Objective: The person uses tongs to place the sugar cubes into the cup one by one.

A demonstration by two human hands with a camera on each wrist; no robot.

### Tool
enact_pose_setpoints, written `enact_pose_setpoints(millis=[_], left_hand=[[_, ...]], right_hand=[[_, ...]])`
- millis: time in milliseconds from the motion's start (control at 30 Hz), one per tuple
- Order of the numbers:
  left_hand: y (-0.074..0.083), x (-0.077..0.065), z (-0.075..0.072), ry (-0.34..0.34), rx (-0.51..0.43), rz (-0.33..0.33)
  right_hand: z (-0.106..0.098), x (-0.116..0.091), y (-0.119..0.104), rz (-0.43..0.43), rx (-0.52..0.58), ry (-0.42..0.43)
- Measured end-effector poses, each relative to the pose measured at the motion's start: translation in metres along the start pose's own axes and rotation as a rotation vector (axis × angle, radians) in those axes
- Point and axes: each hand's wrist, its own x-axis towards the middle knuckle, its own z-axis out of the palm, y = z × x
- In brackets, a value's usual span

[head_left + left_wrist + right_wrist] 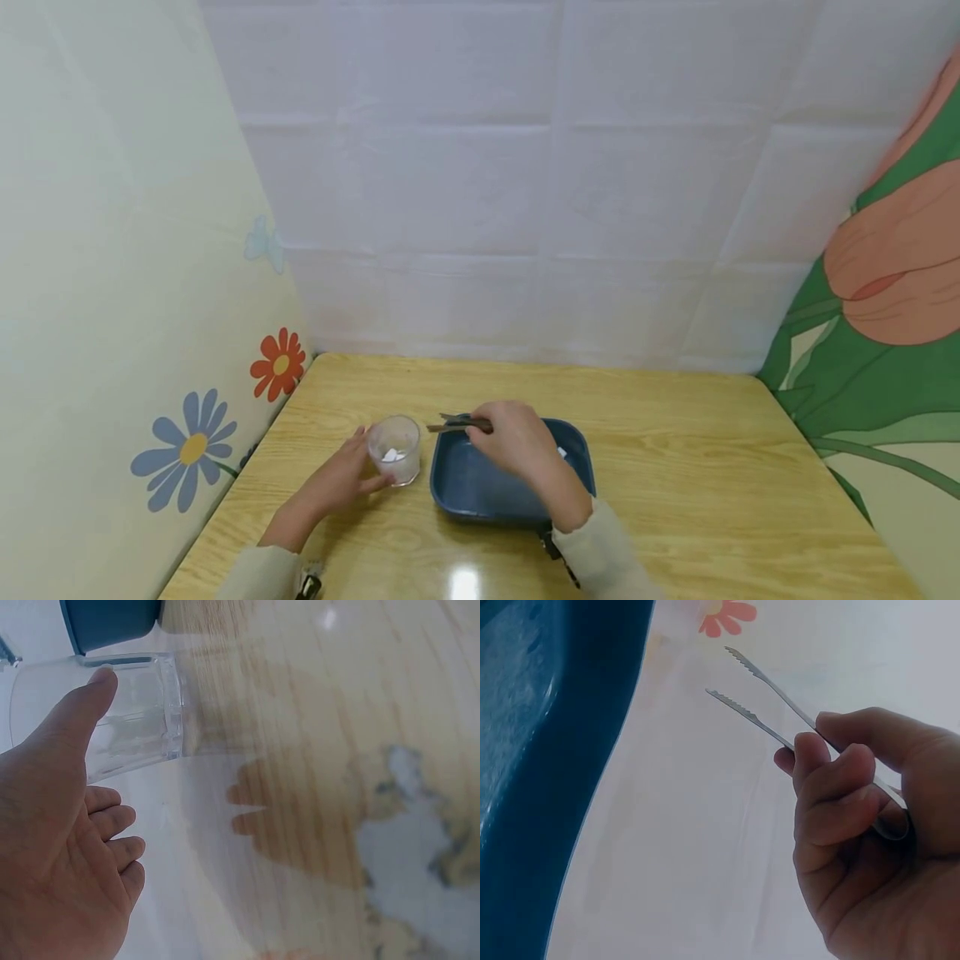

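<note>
My left hand point(341, 477) holds a clear drinking glass point(405, 467) on the table, left of a blue rectangular pan. White pieces point(392, 455) lie inside the glass. In the left wrist view the thumb point(94, 694) lies along the glass point(139, 712), the other fingers bent below it. My right hand point(513, 437) grips metal tweezers point(450, 423) above the blue pan point(480, 487), pointing left toward the glass. Seen from the right wrist, the tweezers' point(769, 690) serrated tips stand apart with nothing between them. A small white piece point(562, 452) sits inside the pan at right, partly hidden by the hand.
The wooden table point(697, 467) extends right of the pan and behind it. A white sheet point(465, 183) hangs at the back, with flower-printed sheets point(90, 275) along both sides.
</note>
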Motion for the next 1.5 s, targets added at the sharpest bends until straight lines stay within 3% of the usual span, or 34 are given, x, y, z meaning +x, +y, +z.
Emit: enact_pose_setpoints(millis=[433, 767, 1500], left_hand=[[0.002, 0.000, -0.003, -0.002, -0.004, -0.001], [0.004, 0.000, -0.004, -0.021, -0.009, -0.027], [0.002, -0.001, -0.002, -0.021, -0.013, -0.018]], right_hand=[[-0.016, -0.008, 0.021, 0.010, -0.018, 0.036], [-0.018, -0.011, 0.039, 0.025, -0.022, 0.056], [-0.020, -0.022, 0.060, 0.079, -0.046, 0.071]])
